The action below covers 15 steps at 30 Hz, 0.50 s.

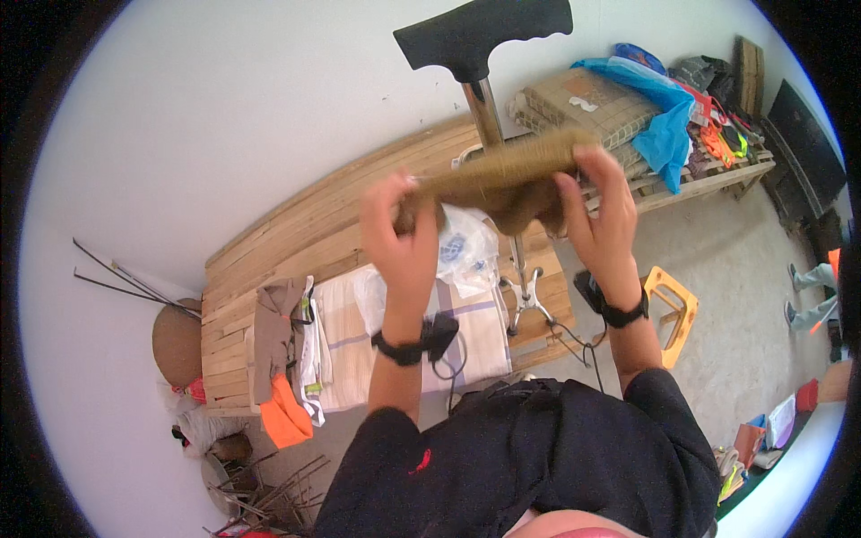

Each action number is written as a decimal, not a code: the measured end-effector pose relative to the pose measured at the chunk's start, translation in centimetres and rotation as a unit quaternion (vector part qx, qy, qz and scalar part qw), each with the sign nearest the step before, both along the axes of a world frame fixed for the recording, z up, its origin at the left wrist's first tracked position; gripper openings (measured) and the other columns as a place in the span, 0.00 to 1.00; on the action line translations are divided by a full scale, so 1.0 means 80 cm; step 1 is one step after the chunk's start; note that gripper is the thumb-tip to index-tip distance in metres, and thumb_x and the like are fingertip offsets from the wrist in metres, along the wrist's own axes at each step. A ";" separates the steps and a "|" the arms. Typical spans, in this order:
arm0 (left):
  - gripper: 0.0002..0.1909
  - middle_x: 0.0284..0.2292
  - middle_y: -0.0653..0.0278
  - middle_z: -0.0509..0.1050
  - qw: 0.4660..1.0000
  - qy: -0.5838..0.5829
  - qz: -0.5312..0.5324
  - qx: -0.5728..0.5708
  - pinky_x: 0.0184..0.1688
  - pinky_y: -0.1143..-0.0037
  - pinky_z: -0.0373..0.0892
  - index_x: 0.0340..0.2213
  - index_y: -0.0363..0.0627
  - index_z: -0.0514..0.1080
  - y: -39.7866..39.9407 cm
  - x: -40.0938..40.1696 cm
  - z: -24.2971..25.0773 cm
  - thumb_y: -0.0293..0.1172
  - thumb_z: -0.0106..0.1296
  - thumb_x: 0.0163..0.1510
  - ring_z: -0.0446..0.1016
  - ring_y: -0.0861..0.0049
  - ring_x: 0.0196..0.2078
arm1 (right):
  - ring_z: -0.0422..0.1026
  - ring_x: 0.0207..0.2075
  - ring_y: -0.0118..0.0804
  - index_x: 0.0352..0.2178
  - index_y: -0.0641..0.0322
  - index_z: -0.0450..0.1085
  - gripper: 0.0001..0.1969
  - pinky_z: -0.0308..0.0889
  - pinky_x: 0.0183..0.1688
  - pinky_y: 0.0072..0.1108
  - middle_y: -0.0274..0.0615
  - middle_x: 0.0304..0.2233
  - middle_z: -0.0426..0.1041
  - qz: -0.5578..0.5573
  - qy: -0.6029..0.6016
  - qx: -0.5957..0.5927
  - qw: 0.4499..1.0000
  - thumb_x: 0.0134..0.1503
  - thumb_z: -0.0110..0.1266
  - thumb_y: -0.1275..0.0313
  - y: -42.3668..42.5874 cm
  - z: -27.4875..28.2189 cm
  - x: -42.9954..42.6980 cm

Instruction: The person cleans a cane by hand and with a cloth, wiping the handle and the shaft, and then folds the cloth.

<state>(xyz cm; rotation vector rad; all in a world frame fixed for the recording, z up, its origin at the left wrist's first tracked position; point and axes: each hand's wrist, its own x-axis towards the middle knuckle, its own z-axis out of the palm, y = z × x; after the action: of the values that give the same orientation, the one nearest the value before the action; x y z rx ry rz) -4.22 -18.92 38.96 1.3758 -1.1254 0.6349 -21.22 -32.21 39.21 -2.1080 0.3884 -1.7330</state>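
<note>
Both my hands hold an olive-brown fabric item (pixel 498 176) raised in front of me, blurred by motion; it may be a garment. My left hand (pixel 401 235) pinches its left end, and my right hand (pixel 599 208) grips the right end between thumb and fingers. The lower edge of the cloth hangs in folds. Directly behind it stands a quad walking cane with a black handle (pixel 485 37), its metal shaft partly hidden by the cloth. The cane's small footed base (pixel 528 299) rests on a wooden plank platform (pixel 269 243). Beneath my left hand lies a clear plastic bag (pixel 467 252) with blue print.
A striped mat (pixel 484 336) covers part of the platform, with folded brown clothing (pixel 279 326) and an orange cloth (pixel 286 411) at its left. At right are a yellow stool (pixel 678 313), folded bedding (pixel 592 101) and a blue plastic sheet (pixel 662 148). Another person's legs (pixel 815 277) show far right.
</note>
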 end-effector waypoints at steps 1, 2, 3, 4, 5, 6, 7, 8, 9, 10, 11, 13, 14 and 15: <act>0.15 0.34 0.59 0.70 0.997 0.012 -0.028 -0.075 0.43 0.76 0.64 0.35 0.40 0.67 -0.025 0.006 0.018 0.16 0.53 0.42 0.69 0.69 0.37 | 0.70 0.40 0.45 0.44 0.70 0.60 0.26 0.66 0.43 0.26 0.51 0.40 0.68 0.046 -0.042 -0.021 0.998 0.46 0.61 0.71 -0.008 0.011 0.016; 0.14 0.35 0.61 0.69 0.987 0.069 -0.096 -0.106 0.44 0.77 0.63 0.36 0.39 0.67 -0.039 -0.005 0.051 0.19 0.53 0.44 0.68 0.72 0.37 | 0.67 0.44 0.48 0.48 0.72 0.55 0.35 0.62 0.48 0.28 0.55 0.44 0.64 0.075 -0.044 -0.018 0.996 0.43 0.64 0.66 -0.008 0.025 0.034; 0.14 0.36 0.62 0.69 0.967 0.134 -0.170 -0.136 0.45 0.78 0.62 0.38 0.39 0.66 -0.060 -0.014 0.070 0.21 0.52 0.47 0.67 0.75 0.38 | 0.65 0.46 0.50 0.50 0.72 0.53 0.38 0.59 0.51 0.31 0.56 0.46 0.62 0.067 -0.018 -0.022 0.997 0.44 0.63 0.61 -0.010 0.037 0.050; 0.13 0.36 0.63 0.69 0.955 0.159 -0.231 -0.097 0.45 0.78 0.62 0.39 0.38 0.66 -0.077 -0.001 0.071 0.24 0.50 0.50 0.67 0.77 0.37 | 0.64 0.47 0.53 0.50 0.74 0.53 0.38 0.58 0.51 0.33 0.60 0.46 0.62 0.078 0.001 -0.045 0.996 0.47 0.60 0.58 -0.007 0.045 0.073; 0.12 0.35 0.65 0.69 0.935 0.185 -0.297 -0.057 0.44 0.79 0.62 0.40 0.37 0.66 -0.097 0.010 0.067 0.28 0.48 0.52 0.66 0.79 0.36 | 0.65 0.45 0.57 0.47 0.73 0.56 0.32 0.60 0.48 0.33 0.62 0.44 0.64 0.124 0.036 0.040 0.991 0.49 0.56 0.59 -0.010 0.029 0.099; 0.13 0.35 0.65 0.69 0.916 0.220 -0.335 0.005 0.43 0.79 0.63 0.40 0.37 0.66 -0.107 0.012 0.070 0.30 0.46 0.54 0.66 0.79 0.36 | 0.66 0.43 0.58 0.46 0.71 0.58 0.28 0.62 0.46 0.34 0.61 0.42 0.65 0.150 -0.003 0.118 0.982 0.50 0.55 0.61 -0.010 0.027 0.114; 0.14 0.34 0.64 0.70 0.891 0.254 -0.371 0.068 0.43 0.79 0.63 0.40 0.36 0.66 -0.112 0.012 0.070 0.33 0.44 0.56 0.66 0.80 0.36 | 0.67 0.41 0.60 0.44 0.69 0.59 0.24 0.63 0.43 0.34 0.61 0.40 0.67 0.176 -0.043 0.196 0.964 0.51 0.54 0.63 -0.010 0.023 0.121; 0.14 0.35 0.63 0.71 0.865 0.321 -0.377 0.085 0.43 0.78 0.64 0.41 0.36 0.67 -0.112 0.006 0.064 0.33 0.42 0.57 0.67 0.79 0.37 | 0.67 0.41 0.60 0.44 0.69 0.59 0.24 0.63 0.43 0.34 0.61 0.40 0.67 0.173 -0.041 0.199 0.964 0.51 0.54 0.63 -0.010 0.013 0.119; 0.14 0.35 0.63 0.71 0.865 0.317 -0.380 0.084 0.43 0.78 0.64 0.41 0.36 0.67 -0.113 0.002 0.060 0.33 0.42 0.57 0.67 0.79 0.37 | 0.67 0.39 0.60 0.43 0.68 0.60 0.22 0.64 0.41 0.34 0.59 0.39 0.68 0.151 -0.058 0.163 0.973 0.51 0.53 0.64 -0.013 0.008 0.119; 0.15 0.37 0.62 0.72 0.867 0.318 -0.376 0.079 0.44 0.78 0.64 0.42 0.36 0.67 -0.115 0.003 0.052 0.33 0.41 0.58 0.68 0.79 0.39 | 0.68 0.38 0.60 0.42 0.66 0.61 0.19 0.64 0.39 0.34 0.57 0.38 0.69 0.129 -0.077 0.123 0.981 0.52 0.52 0.66 -0.016 0.004 0.120; 0.15 0.38 0.61 0.72 0.868 0.319 -0.373 0.073 0.45 0.77 0.64 0.42 0.35 0.67 -0.117 0.003 0.045 0.32 0.41 0.58 0.68 0.79 0.40 | 0.68 0.38 0.59 0.43 0.66 0.61 0.18 0.64 0.39 0.33 0.57 0.38 0.69 0.129 -0.090 0.081 0.984 0.52 0.51 0.68 -0.018 -0.001 0.120; 0.14 0.39 0.60 0.72 0.836 0.344 -0.421 0.071 0.46 0.76 0.64 0.42 0.35 0.67 -0.118 0.002 0.022 0.31 0.40 0.58 0.69 0.77 0.41 | 0.68 0.40 0.59 0.43 0.67 0.61 0.18 0.64 0.40 0.33 0.58 0.39 0.68 0.129 -0.069 0.135 0.980 0.53 0.50 0.68 -0.016 -0.026 0.119; 0.14 0.39 0.60 0.72 0.836 0.353 -0.408 0.094 0.47 0.77 0.64 0.43 0.36 0.66 -0.122 0.009 -0.001 0.31 0.40 0.58 0.69 0.78 0.41 | 0.68 0.40 0.59 0.43 0.67 0.61 0.18 0.64 0.40 0.33 0.58 0.39 0.68 0.131 -0.070 0.137 0.979 0.53 0.50 0.68 -0.018 -0.043 0.121; 0.14 0.40 0.61 0.71 0.838 0.362 -0.391 0.117 0.47 0.77 0.63 0.43 0.36 0.66 -0.122 0.015 -0.022 0.31 0.39 0.59 0.69 0.78 0.42 | 0.67 0.41 0.59 0.44 0.66 0.61 0.18 0.64 0.41 0.33 0.58 0.39 0.68 0.137 -0.065 0.137 0.979 0.53 0.49 0.67 -0.019 -0.061 0.123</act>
<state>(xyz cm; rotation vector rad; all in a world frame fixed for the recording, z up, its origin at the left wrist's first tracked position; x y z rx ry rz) -3.00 -28.65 37.20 1.0516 -1.0115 -0.6046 -11.38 -33.72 34.30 -1.7525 0.2668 -1.5505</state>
